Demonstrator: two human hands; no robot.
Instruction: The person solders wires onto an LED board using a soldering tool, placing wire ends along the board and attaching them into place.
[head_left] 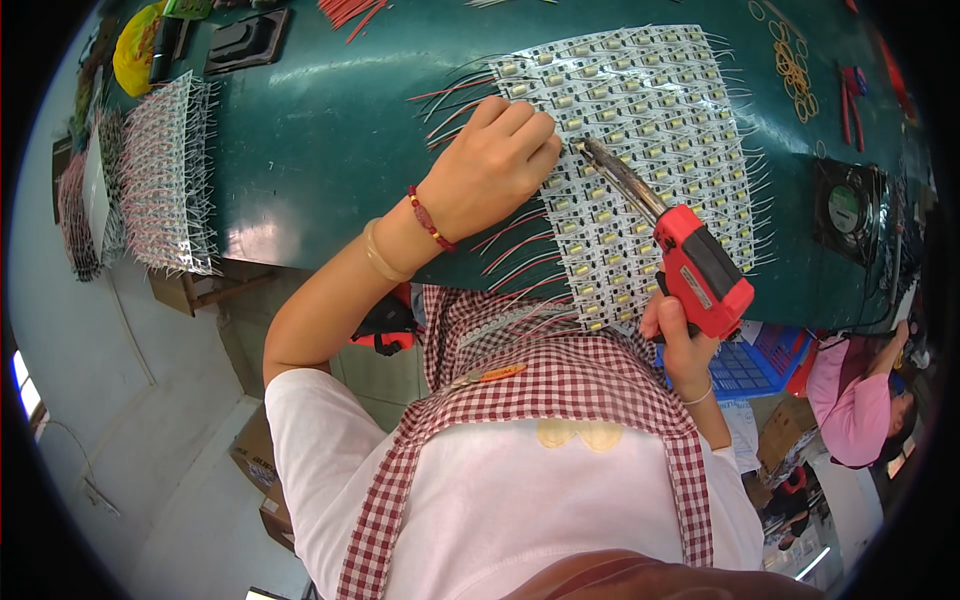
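A white panel of LED modules (660,110), set with rows of small yellow chips, lies on the green table in front of me. Red, black and white wires (520,255) stick out along its left edge. My left hand (495,160) is closed over that edge, its fingertips pinched together; whatever they hold is hidden. In my right hand (680,325) is a red and black soldering gun (700,270), gripped by its handle. The gun's metal tip points up and left, reaching the panel just right of my left fingers.
A wired stack of similar panels (170,175) stands at the table's left end, near a yellow bag (138,50) and black tray (248,40). Rubber bands (793,75), red-handled pliers (852,105) and a black fan (848,210) lie right. A blue crate (745,362) and a pink-sleeved person (850,410) are beyond.
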